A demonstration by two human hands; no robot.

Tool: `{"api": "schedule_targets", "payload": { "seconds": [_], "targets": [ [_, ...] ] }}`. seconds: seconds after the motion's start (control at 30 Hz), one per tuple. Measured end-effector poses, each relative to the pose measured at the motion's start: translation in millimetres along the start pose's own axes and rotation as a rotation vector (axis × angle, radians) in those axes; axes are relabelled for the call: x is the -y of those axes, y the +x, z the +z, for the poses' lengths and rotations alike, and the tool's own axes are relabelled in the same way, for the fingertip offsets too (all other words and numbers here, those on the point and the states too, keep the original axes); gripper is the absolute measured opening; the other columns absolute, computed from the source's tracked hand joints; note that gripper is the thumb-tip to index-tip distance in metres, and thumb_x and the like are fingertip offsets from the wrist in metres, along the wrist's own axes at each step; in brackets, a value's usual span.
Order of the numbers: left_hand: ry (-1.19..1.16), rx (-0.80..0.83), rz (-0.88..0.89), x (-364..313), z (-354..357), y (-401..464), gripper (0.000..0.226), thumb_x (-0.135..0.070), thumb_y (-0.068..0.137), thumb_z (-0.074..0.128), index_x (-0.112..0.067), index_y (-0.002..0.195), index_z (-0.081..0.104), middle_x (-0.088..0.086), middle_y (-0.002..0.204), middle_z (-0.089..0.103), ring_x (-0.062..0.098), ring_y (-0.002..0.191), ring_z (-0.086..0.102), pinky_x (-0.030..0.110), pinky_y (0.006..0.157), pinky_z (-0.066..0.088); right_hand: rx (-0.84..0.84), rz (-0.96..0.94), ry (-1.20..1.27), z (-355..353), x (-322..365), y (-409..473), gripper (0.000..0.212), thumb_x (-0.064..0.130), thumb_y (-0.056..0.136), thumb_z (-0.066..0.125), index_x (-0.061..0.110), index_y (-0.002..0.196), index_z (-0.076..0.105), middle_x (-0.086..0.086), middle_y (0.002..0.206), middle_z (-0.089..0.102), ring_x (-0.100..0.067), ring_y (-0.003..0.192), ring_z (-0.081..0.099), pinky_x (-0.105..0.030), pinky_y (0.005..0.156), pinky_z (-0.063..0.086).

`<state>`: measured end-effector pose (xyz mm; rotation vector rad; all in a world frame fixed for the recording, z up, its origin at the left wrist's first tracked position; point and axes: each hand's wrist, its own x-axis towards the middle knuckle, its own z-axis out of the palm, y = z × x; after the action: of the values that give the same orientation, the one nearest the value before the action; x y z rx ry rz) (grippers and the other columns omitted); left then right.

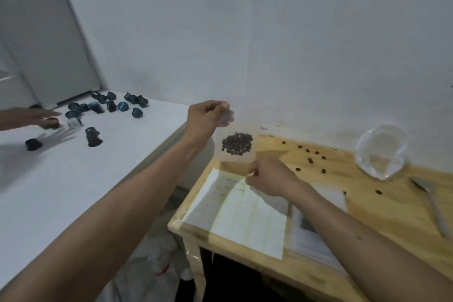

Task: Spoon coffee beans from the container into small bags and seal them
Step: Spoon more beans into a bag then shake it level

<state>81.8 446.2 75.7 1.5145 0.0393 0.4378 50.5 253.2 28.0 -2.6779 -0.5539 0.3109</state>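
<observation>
A small clear bag with a dark clump of coffee beans inside hangs in the air over the wooden table's far left corner. My left hand pinches the bag's top left corner. My right hand pinches its bottom right corner. An empty-looking clear glass container stands at the table's back right by the wall. A metal spoon lies at the right, apart from both hands. Several loose beans lie scattered on the wood.
A stack of flat clear bags over printed paper lies under my right hand. On the white table at the left lie several dark coffee capsules, and another person's hand reaches among them.
</observation>
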Motion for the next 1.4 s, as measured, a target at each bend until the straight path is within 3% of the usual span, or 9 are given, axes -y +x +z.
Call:
{"api": "schedule_targets", "payload": {
  "seconds": [0.1,0.27,0.47,0.6,0.93,1.0,1.1,1.2,1.4],
  "targets": [
    [-0.004,-0.001,-0.028,9,-6,-5,0.013,-0.01,0.095,0.071,0.002,0.1,0.075,0.014,0.084,0.078,0.028,0.076,0.076,0.035,0.072,0.064,-0.01,0.054,-0.038,19,0,3,0.026,0.023,0.093,0.06,0.01,0.07,0.063,-0.001,0.067,0.056,-0.023,0.062,0.058,-0.029,0.054,0.04],
    [-0.001,0.013,-0.034,17,-8,-11,0.011,-0.01,0.096,0.071,-0.001,0.098,0.076,0.013,0.084,0.079,0.026,0.076,0.076,0.036,0.073,0.064,-0.105,0.106,-0.093,29,9,1,0.037,0.013,0.089,0.056,0.015,0.056,0.041,-0.001,0.057,0.039,-0.022,0.054,0.038,-0.028,0.05,0.03],
    [-0.003,0.014,-0.047,22,-7,-14,0.014,-0.011,0.096,0.071,0.001,0.1,0.075,0.012,0.084,0.079,0.026,0.077,0.076,0.036,0.074,0.064,-0.172,0.227,0.029,36,14,6,0.018,0.013,0.081,0.064,0.007,0.065,0.065,-0.003,0.068,0.064,-0.025,0.063,0.062,-0.029,0.057,0.044],
    [-0.011,0.006,-0.059,24,-7,-13,0.014,-0.011,0.096,0.07,0.001,0.1,0.075,0.012,0.084,0.078,0.027,0.077,0.076,0.037,0.075,0.064,-0.165,0.258,0.101,33,20,6,0.029,0.011,0.08,0.06,0.014,0.058,0.042,0.001,0.054,0.041,-0.021,0.05,0.038,-0.025,0.05,0.03],
    [-0.011,0.062,-0.069,24,4,-10,0.014,-0.023,0.101,0.066,-0.01,0.102,0.068,0.015,0.092,0.077,0.027,0.086,0.078,0.04,0.081,0.064,-0.153,0.138,0.255,8,8,4,0.042,0.019,0.092,0.057,0.01,0.052,0.045,-0.007,0.049,0.044,-0.02,0.046,0.037,-0.033,0.056,0.038],
    [-0.03,0.089,-0.078,24,12,-11,0.016,-0.026,0.102,0.063,-0.01,0.104,0.064,0.022,0.098,0.076,0.031,0.087,0.078,0.042,0.081,0.064,-0.199,0.139,0.342,-4,4,1,0.033,0.017,0.092,0.056,-0.003,0.067,0.064,-0.021,0.066,0.067,-0.024,0.053,0.055,-0.038,0.057,0.051],
    [-0.078,0.104,-0.131,26,29,-11,0.015,-0.027,0.102,0.065,-0.012,0.101,0.063,0.023,0.097,0.077,0.038,0.089,0.077,0.047,0.082,0.063,-0.316,0.146,0.468,-28,-5,-5,0.025,0.02,0.095,0.058,0.006,0.081,0.074,-0.013,0.077,0.076,-0.024,0.063,0.074,-0.042,0.064,0.063],
    [-0.109,0.116,-0.186,25,51,-13,0.014,-0.025,0.101,0.067,-0.011,0.101,0.065,0.019,0.091,0.079,0.037,0.085,0.077,0.045,0.081,0.063,-0.437,0.131,0.484,-53,-18,-14,0.022,0.022,0.098,0.058,0.013,0.084,0.072,-0.001,0.077,0.075,-0.005,0.057,0.07,-0.028,0.06,0.062],
    [-0.194,0.231,-0.211,8,94,-21,0.017,-0.019,0.1,0.068,-0.004,0.107,0.064,0.024,0.094,0.078,0.041,0.086,0.076,0.047,0.082,0.064,-0.614,0.103,0.407,-96,-44,-32,0.02,0.028,0.098,0.059,0.02,0.084,0.07,0.007,0.072,0.071,-0.011,0.063,0.068,-0.026,0.06,0.056]
  ]
}}
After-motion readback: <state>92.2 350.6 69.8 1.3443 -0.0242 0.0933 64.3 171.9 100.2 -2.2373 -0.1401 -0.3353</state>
